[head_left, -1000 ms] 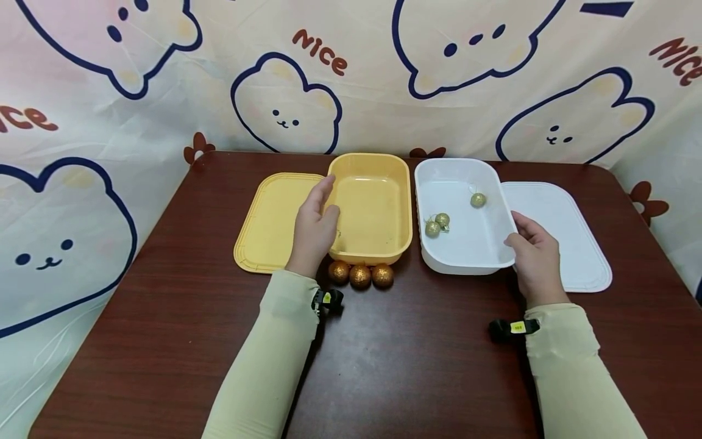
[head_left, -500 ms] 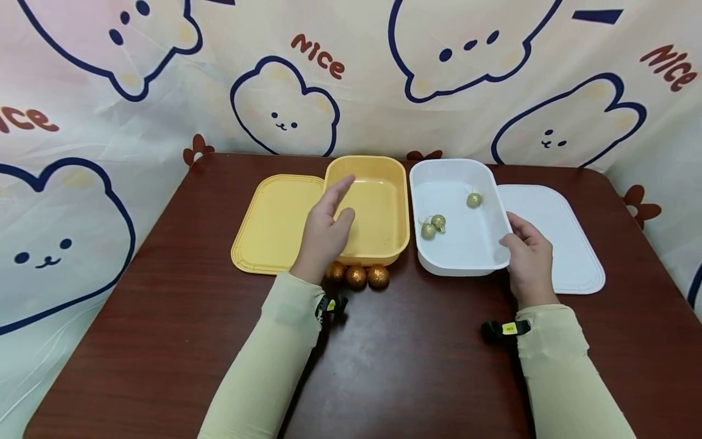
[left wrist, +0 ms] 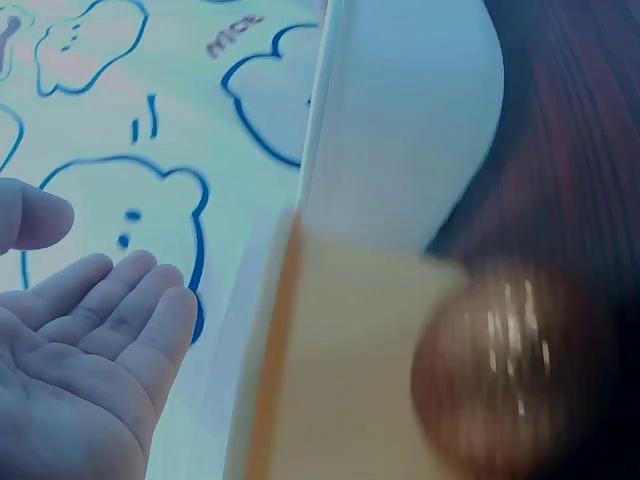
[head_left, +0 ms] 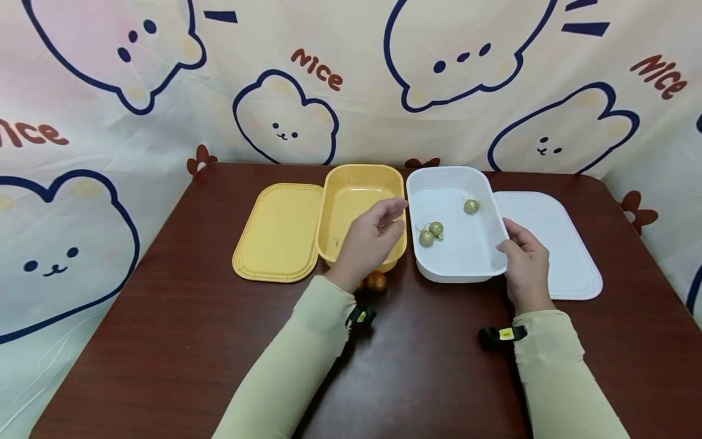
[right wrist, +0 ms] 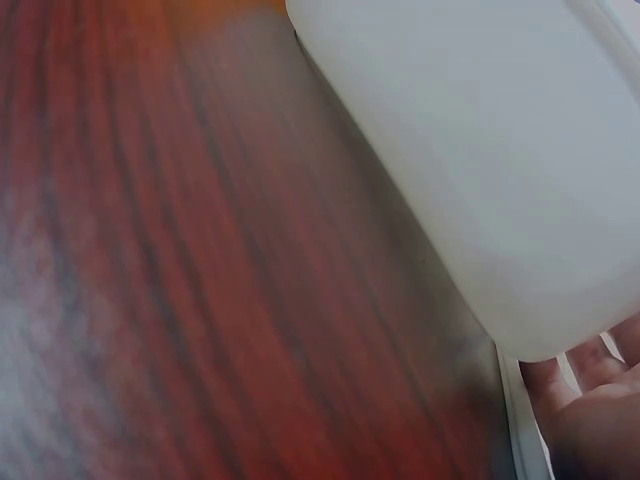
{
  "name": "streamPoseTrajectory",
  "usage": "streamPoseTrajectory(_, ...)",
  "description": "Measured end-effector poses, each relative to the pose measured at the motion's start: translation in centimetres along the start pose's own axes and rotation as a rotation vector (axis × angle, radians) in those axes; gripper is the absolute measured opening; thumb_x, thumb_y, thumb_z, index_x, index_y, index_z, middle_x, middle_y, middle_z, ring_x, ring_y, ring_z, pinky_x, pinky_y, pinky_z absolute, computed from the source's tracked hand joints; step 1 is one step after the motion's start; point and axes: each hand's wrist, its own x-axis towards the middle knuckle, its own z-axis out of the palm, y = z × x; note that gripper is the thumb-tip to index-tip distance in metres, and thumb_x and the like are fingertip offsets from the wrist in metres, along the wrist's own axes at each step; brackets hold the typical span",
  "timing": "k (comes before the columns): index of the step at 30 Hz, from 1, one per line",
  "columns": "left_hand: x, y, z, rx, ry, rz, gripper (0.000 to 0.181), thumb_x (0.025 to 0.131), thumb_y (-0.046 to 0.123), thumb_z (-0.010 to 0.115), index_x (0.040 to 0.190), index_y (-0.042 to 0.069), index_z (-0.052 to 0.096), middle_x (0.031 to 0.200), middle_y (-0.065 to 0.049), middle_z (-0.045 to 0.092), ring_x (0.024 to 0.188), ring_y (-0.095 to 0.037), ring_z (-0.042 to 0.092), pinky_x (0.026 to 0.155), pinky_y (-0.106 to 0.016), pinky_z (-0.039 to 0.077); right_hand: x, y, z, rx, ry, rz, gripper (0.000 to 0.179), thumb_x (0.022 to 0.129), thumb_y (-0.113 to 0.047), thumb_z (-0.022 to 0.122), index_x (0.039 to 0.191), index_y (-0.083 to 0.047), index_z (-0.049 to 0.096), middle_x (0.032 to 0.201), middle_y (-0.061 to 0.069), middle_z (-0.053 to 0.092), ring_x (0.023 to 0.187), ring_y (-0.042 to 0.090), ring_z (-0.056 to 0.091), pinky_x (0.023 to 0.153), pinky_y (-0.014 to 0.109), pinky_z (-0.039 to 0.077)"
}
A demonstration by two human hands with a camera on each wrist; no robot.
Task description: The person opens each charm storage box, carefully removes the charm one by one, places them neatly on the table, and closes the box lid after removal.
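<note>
Gold balls in the white box, copper balls on the table

Head view: both lids are off, and three small gold balls [head_left: 471, 207] lie inside the white box [head_left: 466, 259]. Copper balls [head_left: 376, 282] sit on the table [head_left: 175, 341] just in front of the yellow box [head_left: 345, 195] — two show, partly behind the left wrist. Judging by this, the copper balls are unboxed and neither box is closed. The left hand [head_left: 370, 238], empty and relaxed, reaches across the yellow box, hiding part of it. The right hand [head_left: 526, 262] grips the white box's side, thumb at the rim. The yellow lid [head_left: 276, 235] and white lid [head_left: 565, 256] flank the boxes; a printed cloth [head_left: 362, 85] hangs behind.

Left wrist view: the palm holds nothing; a blurred copper ball looms beside the yellow box.

Right wrist view: fingers lie against the white box's corner — their grip is mostly cut off.
</note>
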Motion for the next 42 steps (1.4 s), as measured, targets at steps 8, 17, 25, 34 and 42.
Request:
streamPoseTrajectory(8,1.5,0.4,3.3,0.032,-0.063,-0.144,0.036,0.1,0.018,0.058,0.134,0.009,0.062,0.132,-0.001,0.064,0.122,-0.01,0.059,0.101,-0.023,0.047,-0.4,0.2,0.6,-0.006,-0.008,-0.03,0.055,0.087,0.006,0.047,0.137,-0.011,0.064,0.139,0.011,0.06,0.12,0.02,0.059,0.08,0.017,0.053)
streamPoseTrajectory(17,2.3,0.3,5.4,0.0,-0.088,-0.218,0.038,0.101,0.02,0.058,0.138,0.008,0.059,0.137,-0.005,0.062,0.125,-0.013,0.058,0.1,-0.026,0.048,-0.4,0.2,0.6,-0.001,-0.012,-0.055,0.055,0.088,0.006,0.047,0.136,-0.013,0.065,0.14,0.009,0.06,0.123,0.02,0.057,0.085,0.02,0.053)
streamPoseTrajectory(25,3.2,1.3,7.8,0.147,-0.189,-0.329,0.053,0.1,0.027,0.061,0.15,0.014,0.048,0.149,0.003,0.052,0.133,-0.013,0.052,0.104,-0.029,0.046,0.0,0.3,0.0,0.009,0.008,-0.047,0.054,0.087,0.006,0.048,0.134,-0.011,0.066,0.136,0.009,0.062,0.119,0.018,0.058,0.082,0.018,0.052)
streamPoseTrajectory(34,4.1,1.6,8.5,0.296,-0.235,-0.378,0.062,0.099,0.027,0.061,0.156,0.014,0.038,0.15,-0.004,0.051,0.131,-0.017,0.053,0.104,-0.034,0.047,0.0,0.1,-0.1,0.014,-0.02,-0.064,0.054,0.088,0.007,0.048,0.135,-0.01,0.065,0.139,0.009,0.061,0.122,0.018,0.058,0.085,0.019,0.052)
streamPoseTrajectory(42,4.2,1.8,8.5,0.34,-0.255,-0.372,0.064,0.099,0.029,0.061,0.156,0.014,0.036,0.145,-0.007,0.055,0.128,-0.017,0.055,0.102,-0.034,0.048,-0.1,-0.2,-0.1,0.014,-0.033,-0.104,0.053,0.088,0.007,0.047,0.134,-0.011,0.066,0.14,0.008,0.06,0.124,0.02,0.057,0.09,0.022,0.053)
